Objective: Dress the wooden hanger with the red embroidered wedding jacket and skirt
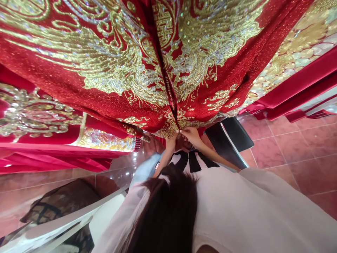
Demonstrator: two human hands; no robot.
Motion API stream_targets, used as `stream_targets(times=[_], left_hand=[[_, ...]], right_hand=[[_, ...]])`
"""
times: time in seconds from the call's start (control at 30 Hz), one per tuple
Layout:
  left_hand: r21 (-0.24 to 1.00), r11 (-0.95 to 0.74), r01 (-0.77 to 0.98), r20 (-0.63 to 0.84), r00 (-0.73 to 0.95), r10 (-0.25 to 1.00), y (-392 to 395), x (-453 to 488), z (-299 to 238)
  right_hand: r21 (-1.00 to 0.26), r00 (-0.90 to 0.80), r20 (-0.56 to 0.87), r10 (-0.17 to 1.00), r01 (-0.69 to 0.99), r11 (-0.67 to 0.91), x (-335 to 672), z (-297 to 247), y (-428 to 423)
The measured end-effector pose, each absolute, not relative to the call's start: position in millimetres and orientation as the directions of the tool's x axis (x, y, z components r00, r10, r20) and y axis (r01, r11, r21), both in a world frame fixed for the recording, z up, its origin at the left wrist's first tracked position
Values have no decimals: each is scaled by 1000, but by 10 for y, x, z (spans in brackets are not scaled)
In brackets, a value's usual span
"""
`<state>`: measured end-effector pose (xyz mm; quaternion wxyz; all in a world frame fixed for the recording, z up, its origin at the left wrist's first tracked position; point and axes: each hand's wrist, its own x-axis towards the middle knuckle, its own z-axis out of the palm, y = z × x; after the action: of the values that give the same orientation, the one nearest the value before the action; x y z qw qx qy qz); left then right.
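Note:
A red garment [126,102] with gold embroidery and sparkling stones hangs right in front of me. Down its middle runs a dark front opening [170,89] edged with a row of small beads or teeth. At the bottom of that opening, my left hand [171,139] is closed on the hem from the left. My right hand [192,135] pinches the hem close beside it, thumb and fingertips together. The two hands almost touch. Whether a small fastener lies between the fingertips I cannot make out.
More embroidered red garments [34,116] hang at the left, and a gold-patterned one [297,52] at the right. A black seat [234,135] stands behind my right arm. Lower left are a white furniture edge [79,214] and a dark bag-like thing [63,196] on red floor tiles [284,147].

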<state>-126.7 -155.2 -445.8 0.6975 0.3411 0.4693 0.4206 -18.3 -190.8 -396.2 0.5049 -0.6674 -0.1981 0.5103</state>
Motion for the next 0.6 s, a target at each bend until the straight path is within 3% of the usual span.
stream_targets(times=[0.3, 0.6], left_hand=[[912, 342, -225, -309, 170, 936, -1569, -1280, -4448], [938, 294, -183, -269, 152, 951, -1607, -1269, -4423]], right_hand=[[-897, 401, -438, 805, -140, -419, -211, -3975, -1941], [-886, 423, -463, 779, -209, -413, -256, -3916, -1954]])
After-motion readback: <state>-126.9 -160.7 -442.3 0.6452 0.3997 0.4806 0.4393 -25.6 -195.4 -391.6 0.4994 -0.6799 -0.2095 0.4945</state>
